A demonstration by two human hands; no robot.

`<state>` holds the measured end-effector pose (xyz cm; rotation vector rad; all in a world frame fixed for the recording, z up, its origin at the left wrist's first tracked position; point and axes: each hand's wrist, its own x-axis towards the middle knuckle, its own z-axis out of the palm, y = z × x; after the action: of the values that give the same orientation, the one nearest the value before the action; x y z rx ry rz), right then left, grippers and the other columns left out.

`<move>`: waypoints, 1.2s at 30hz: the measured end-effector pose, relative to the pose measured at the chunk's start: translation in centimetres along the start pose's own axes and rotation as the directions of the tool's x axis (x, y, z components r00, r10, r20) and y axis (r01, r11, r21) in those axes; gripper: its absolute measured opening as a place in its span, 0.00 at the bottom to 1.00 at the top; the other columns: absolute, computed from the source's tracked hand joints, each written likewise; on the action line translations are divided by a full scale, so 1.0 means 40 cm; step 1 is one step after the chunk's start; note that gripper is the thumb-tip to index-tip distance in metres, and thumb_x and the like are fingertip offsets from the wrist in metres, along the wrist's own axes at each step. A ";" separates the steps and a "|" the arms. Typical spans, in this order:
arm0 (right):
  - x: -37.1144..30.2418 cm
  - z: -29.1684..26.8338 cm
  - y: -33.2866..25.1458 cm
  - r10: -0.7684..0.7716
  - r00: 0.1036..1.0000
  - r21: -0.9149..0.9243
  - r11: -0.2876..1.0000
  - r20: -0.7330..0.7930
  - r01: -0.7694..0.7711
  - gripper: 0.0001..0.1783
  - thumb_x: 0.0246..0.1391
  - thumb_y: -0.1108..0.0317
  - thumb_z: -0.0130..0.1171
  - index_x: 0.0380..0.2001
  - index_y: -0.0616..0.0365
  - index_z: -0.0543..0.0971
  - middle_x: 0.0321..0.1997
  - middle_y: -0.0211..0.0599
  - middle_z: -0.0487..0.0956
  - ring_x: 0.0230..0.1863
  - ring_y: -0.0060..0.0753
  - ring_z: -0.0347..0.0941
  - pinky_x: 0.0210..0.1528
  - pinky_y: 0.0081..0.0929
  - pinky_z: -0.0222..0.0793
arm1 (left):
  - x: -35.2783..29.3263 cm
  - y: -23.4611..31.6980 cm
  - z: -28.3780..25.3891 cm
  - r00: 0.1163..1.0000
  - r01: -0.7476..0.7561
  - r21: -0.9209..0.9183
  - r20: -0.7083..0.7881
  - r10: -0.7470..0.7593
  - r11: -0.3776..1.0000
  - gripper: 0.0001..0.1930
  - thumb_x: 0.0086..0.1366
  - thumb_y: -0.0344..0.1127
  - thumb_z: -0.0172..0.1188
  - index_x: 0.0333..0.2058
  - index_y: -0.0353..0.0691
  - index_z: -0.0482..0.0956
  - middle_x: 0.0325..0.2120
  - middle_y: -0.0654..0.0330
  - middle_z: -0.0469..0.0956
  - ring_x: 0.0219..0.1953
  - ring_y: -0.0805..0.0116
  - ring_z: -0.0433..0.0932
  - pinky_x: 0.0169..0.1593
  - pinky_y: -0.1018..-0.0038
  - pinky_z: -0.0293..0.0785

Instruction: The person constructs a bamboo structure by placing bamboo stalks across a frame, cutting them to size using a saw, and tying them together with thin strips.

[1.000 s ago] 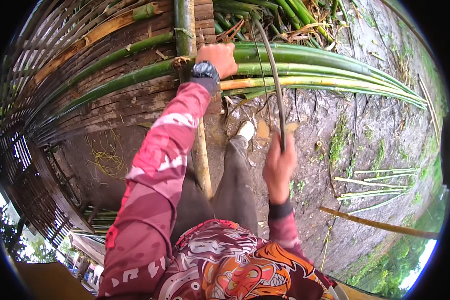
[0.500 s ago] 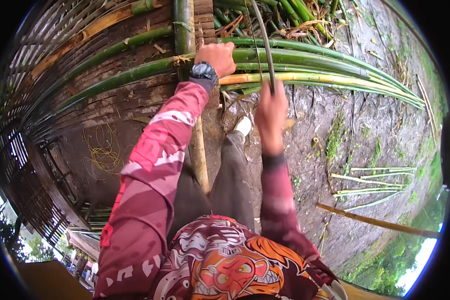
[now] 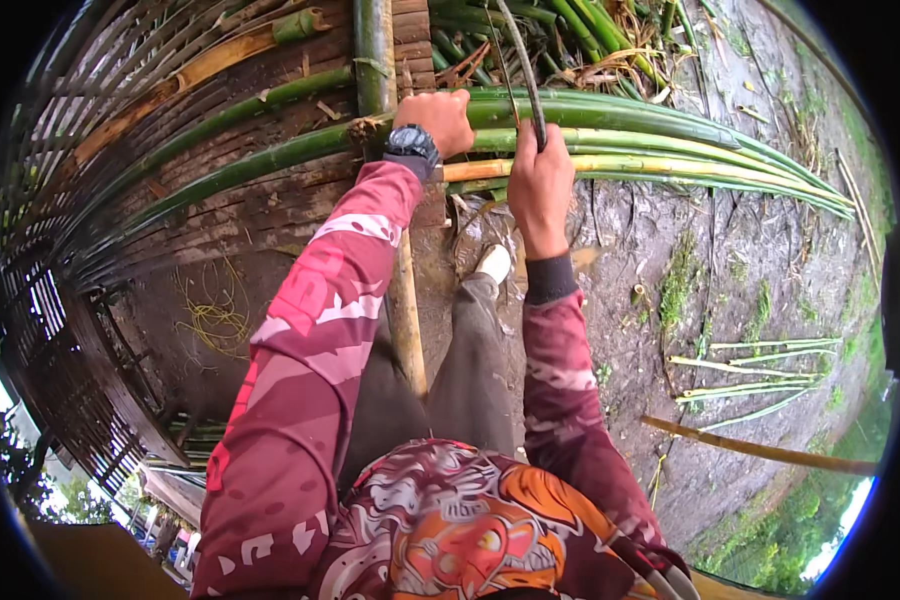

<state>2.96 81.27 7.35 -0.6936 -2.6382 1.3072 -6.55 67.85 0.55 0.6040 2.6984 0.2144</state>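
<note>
A thick green bamboo pole runs across in front of me, and my left hand, wearing a black watch, is closed on it. In my right hand is the near end of a bow saw, with a curved grey frame and a thin blade. The blade lies across the bamboo just right of my left hand; its far end passes out of the picture. I cannot make out how deep it sits in the pole. Alongside lie more poles, including a yellowish bamboo pole.
Bamboo slats form a platform at left, with an upright bamboo post beside it. Cut stalks are heaped at the back. Thin bamboo sticks lie on muddy ground at right; a yellow cord is at left.
My right hand has pushed forward, away from my body, carrying the bow saw along its length across the bamboo. My left hand keeps its grip in nearly the same spot.
</note>
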 end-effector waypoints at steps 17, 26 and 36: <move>-0.319 -0.170 0.015 0.047 0.998 -0.015 0.999 0.052 -0.046 0.12 0.69 0.67 0.54 0.52 0.58 0.78 0.35 0.54 0.84 0.35 0.60 0.83 0.35 0.44 0.76 | 0.026 -0.054 0.001 0.989 0.072 0.096 0.124 -0.084 0.993 0.26 0.60 0.57 0.63 0.54 0.52 0.79 0.42 0.56 0.87 0.42 0.55 0.87 0.45 0.58 0.84; -0.079 -0.021 0.010 0.026 0.999 0.090 0.995 0.035 -0.029 0.12 0.71 0.61 0.53 0.38 0.60 0.73 0.27 0.64 0.77 0.33 0.74 0.74 0.30 0.57 0.66 | -0.008 -0.018 0.012 0.990 0.028 0.109 0.133 -0.042 0.994 0.27 0.65 0.62 0.61 0.51 0.48 0.78 0.36 0.58 0.87 0.35 0.57 0.88 0.42 0.57 0.84; -0.030 -0.088 -0.105 0.092 0.983 -0.145 0.987 0.161 -0.068 0.17 0.71 0.60 0.53 0.36 0.65 0.73 0.28 0.64 0.77 0.34 0.73 0.74 0.32 0.56 0.66 | -0.024 -0.029 0.063 0.996 -0.070 0.057 -0.046 0.072 0.996 0.26 0.55 0.60 0.68 0.42 0.46 0.80 0.36 0.54 0.87 0.38 0.54 0.87 0.39 0.59 0.84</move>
<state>3.62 81.08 12.93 -0.7471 -2.8870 1.2621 -5.24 66.55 -1.72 0.7209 2.7391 0.1746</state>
